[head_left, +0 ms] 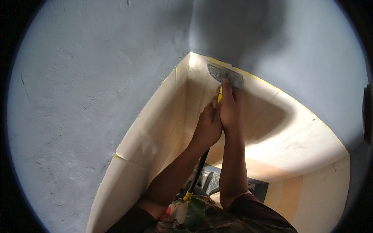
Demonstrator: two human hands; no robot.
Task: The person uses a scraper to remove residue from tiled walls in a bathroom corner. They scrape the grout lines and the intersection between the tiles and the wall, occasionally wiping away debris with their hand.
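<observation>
A scraper with a wide, grey, worn metal blade [229, 77] is pressed against the top of the tiled wall, just below the blue-grey plaster. Its yellow neck [220, 94] shows between my hands. My right hand [229, 110] grips the scraper close to the blade, with a finger stretched onto the metal. Just below and to the left, my left hand [210, 126] is closed round the handle. A black shaft [201, 165] with a yellow end [188, 195] runs down from behind my left wrist toward my body; it lines up with the scraper, but my hands hide the join.
Cream tiles [143, 149] cover both lower walls, meeting in a corner left of the blade. Yellow edging [268, 84] follows the tile top. Above is blue-grey plaster [77, 97]. Dark items [211, 180] lie below my arms. A dark object [367, 114] stands at the right edge.
</observation>
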